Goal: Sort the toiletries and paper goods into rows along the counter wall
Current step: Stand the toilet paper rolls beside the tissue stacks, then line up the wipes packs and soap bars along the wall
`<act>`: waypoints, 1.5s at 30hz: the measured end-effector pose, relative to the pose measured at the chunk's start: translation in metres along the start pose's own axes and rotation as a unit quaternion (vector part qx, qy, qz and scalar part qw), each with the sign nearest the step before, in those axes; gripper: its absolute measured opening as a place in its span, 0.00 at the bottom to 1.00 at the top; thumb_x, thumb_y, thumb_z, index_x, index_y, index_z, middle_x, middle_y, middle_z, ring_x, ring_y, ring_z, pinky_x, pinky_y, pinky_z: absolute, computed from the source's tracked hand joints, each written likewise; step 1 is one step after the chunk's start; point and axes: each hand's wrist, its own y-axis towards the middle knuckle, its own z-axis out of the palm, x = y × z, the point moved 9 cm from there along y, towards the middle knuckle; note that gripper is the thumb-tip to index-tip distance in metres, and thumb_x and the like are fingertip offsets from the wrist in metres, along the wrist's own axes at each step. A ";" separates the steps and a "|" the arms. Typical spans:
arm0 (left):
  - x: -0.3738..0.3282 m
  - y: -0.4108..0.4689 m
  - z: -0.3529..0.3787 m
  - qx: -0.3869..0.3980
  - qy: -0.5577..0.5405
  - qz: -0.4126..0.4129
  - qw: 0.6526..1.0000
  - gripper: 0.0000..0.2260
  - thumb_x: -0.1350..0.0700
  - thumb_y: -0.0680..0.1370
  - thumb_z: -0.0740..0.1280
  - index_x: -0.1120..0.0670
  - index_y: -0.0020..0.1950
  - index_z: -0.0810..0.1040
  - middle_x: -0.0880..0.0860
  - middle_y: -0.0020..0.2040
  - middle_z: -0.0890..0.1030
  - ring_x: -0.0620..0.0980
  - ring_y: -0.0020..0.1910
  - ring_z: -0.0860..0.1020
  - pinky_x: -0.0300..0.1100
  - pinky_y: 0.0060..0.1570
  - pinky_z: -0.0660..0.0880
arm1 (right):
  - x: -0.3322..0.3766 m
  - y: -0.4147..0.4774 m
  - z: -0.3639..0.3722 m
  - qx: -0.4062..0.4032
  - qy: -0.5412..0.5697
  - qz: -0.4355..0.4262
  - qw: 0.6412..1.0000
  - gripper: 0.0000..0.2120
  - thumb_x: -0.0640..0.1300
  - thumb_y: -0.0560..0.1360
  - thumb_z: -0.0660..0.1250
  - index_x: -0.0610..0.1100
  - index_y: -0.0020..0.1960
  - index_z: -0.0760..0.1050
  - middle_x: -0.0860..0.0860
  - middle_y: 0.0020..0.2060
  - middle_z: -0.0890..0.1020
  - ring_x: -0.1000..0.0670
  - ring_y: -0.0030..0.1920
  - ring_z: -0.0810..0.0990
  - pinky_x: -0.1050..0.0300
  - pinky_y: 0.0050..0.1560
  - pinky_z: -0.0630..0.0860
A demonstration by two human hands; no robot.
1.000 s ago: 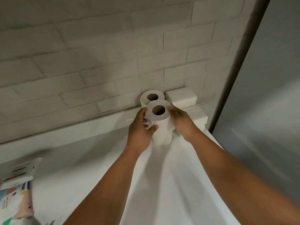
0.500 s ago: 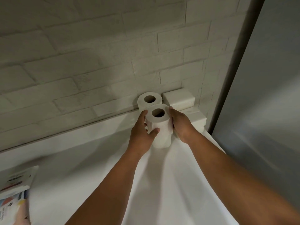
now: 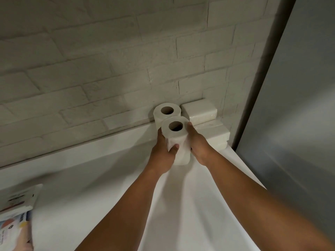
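Hands grip one item between them. The left hand (image 3: 162,153) wraps the left side of the front toilet roll (image 3: 181,153) with the thumb laid across its face. The right hand (image 3: 198,147) curls round the right side, reaching to the top rim.

Change over the last second: minimal. Both hands keep the same hold. The roll has stayed upright in the same station, and its base now appears to rest on the tabletop (image 3: 90,178). The view has shifted, carrying the printed packets (image 3: 16,205) further toward the lower-left edge.

Layout, left to right:
1. Printed packets: far to the left of the left hand, nearer the person, well apart from the sorted group.
2. Rear toilet roll (image 3: 158,113): just beyond both hands, upright against the brick wall (image 3: 108,69). The front roll stands directly before it, touching or nearly so.
3. Wrapped tissue packs (image 3: 199,111): stacked just right of the right hand, in the corner beside the grey panel (image 3: 299,124).

Assessment: placement of this roll is judged complete or nearly so, and release is the outstanding step. The packets at the left remain unsorted.

Caution: the roll is light and tall. Uneven withdrawal of the hands could tip it.
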 end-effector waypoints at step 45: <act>0.221 -0.368 -0.300 -0.180 0.185 -0.067 0.964 0.13 0.55 0.78 0.70 0.49 0.62 0.79 0.47 0.59 0.80 0.49 0.58 0.77 0.48 0.58 0.75 | -0.148 -0.276 0.349 0.172 -0.474 -0.228 0.833 0.20 0.52 0.76 0.67 0.48 0.66 0.75 0.52 0.63 0.77 0.50 0.63 0.75 0.54 0.65 0.72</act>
